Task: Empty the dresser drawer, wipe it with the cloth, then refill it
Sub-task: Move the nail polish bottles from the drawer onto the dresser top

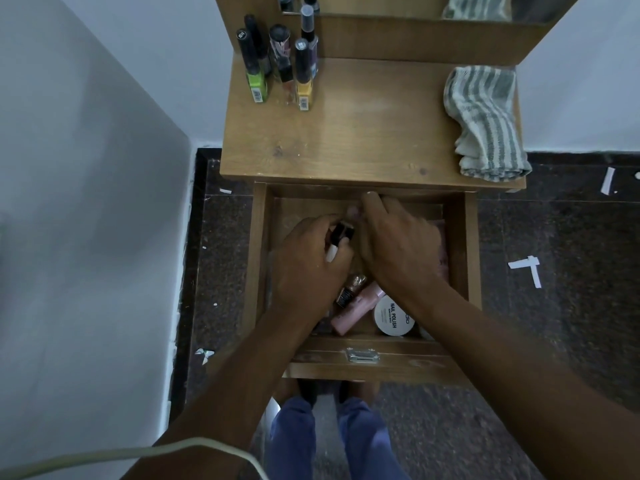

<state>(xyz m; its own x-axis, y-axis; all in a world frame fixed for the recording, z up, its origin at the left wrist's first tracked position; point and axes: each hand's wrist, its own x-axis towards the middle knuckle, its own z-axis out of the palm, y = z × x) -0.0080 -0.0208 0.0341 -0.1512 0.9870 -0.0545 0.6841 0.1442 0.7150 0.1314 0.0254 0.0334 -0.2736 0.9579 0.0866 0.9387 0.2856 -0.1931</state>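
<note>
Dark speckled floor (554,237) surrounds a wooden dresser whose tabletop (363,133) carries a cluster of nail polish bottles (280,64) at its back left and a folded striped cloth (485,123) at its right edge. Below, the drawer (258,258) stands pulled out. Inside it, the left hand (308,265) curls its fingers around a small black-capped bottle (341,239). The right hand (398,244) reaches deeper with fingers loosely bent; whether they grasp anything I cannot tell. Forearms hide much of the drawer; a pink tube (356,310), a glittery bottle (351,289) and a white nail polish wipes tub (393,317) show near its front.

Dim, flat indoor light — no glare, only soft shadows; wide-angle bending at the edges, slight blur throughout.
</note>
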